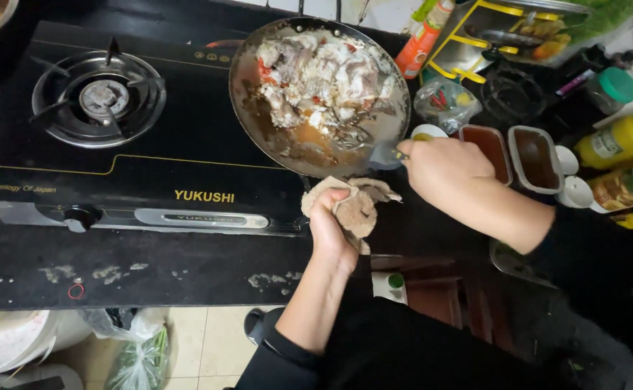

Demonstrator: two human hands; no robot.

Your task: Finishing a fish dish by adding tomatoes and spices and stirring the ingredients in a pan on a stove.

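black gas hob (150,173); left hand (331,227) grips cloth (356,206); right hand (443,167) grips half-hidden utensil (381,153) in pan (251,108)

Dark counter (150,271), smeared with pale crumbs along the front edge, a small red rubber band (76,291) lying there too. Black glass gas stove (150,159) set directly on it. To the right, crowded together: two rectangular sauce tubs (518,155), a yellow squeeze bottle (623,137), a green-capped jar (612,88), a knotted plastic bag (443,101).
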